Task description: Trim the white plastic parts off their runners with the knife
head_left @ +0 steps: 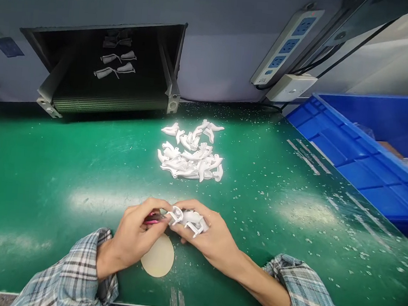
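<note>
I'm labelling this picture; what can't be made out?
Head view throughout:
Pink-and-dark object: mostly hidden by the left hand; kind unclear.
White pieces in the right hand: partly covered by it; count uncertain.
Farthest pieces on the belt: dimmed by shadow.
Blue bin: cut off by the right edge.
Pale flecks: too small to identify.

A power strip (287, 48) slants near a blue bin (353, 159).

Left hand (130, 234) and right hand (216, 237) nearly meet, fingers (158, 203) curled.
</note>
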{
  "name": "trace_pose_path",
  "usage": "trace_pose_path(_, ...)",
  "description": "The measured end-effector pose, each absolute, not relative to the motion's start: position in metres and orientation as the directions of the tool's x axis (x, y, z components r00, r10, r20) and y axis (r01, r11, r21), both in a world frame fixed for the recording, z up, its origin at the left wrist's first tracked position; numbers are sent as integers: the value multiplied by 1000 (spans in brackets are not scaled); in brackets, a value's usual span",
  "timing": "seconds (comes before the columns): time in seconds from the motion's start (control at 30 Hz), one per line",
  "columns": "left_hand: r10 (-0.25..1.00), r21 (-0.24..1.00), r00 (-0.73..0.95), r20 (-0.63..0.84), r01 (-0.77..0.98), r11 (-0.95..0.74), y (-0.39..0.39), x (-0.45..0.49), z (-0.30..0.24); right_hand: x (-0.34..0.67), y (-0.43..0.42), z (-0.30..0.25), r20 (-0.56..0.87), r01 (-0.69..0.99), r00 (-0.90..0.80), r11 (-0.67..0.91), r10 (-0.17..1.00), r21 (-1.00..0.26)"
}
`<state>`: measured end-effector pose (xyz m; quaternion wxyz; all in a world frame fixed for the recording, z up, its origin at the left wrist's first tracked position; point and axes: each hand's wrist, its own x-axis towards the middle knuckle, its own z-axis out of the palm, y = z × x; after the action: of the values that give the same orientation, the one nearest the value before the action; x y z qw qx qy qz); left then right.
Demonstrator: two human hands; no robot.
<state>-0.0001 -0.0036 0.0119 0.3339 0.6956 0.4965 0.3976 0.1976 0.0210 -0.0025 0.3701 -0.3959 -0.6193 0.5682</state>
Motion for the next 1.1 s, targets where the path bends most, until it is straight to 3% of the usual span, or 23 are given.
trace_pose_path(0.1, 982, 907, 133, 131, 385, -173, 1, 0, 19, 194, 21, 2, -233, -64, -500, -303, 834, -951)
trace_pose_path(0.23, 971, 852, 211, 111, 484, -202, 7, -8, 25, 196, 26, 8, -281, -136, -573, -428, 770, -893)
trace_pose_path(0.3, 939, 725, 287, 191, 604, -332, 8, -14, 25, 198, 29, 10, -295, -131, -575, -442, 763, -888)
trace_pose_path(0.4, 873, 429, 379, 308, 763, -483, 8, -21, 24, 201, 31, 13, -307, -105, -562, -434, 769, -895)
trace_pose_path(0.47, 842, 263, 418, 342, 818, -512, 7, -23, 24, 202, 32, 14, -302, -87, -554, -415, 776, -906)
trace_pose_path(0.57, 818, 116, 450, 358, 848, -517, 7, -22, 25, 203, 32, 14, -300, -64, -531, -391, 793, -918)
trace_pose_path(0.7, 818, 44, 463, 341, 861, -506, 8, -21, 26, 203, 31, 15, -306, -36, -513, -376, 802, -926)
trace_pose_path(1.1, 799, -8, 470, 375, 864, -504, 5, -19, 26, 204, 29, 12, -334, 30, -449, -360, 829, -932)
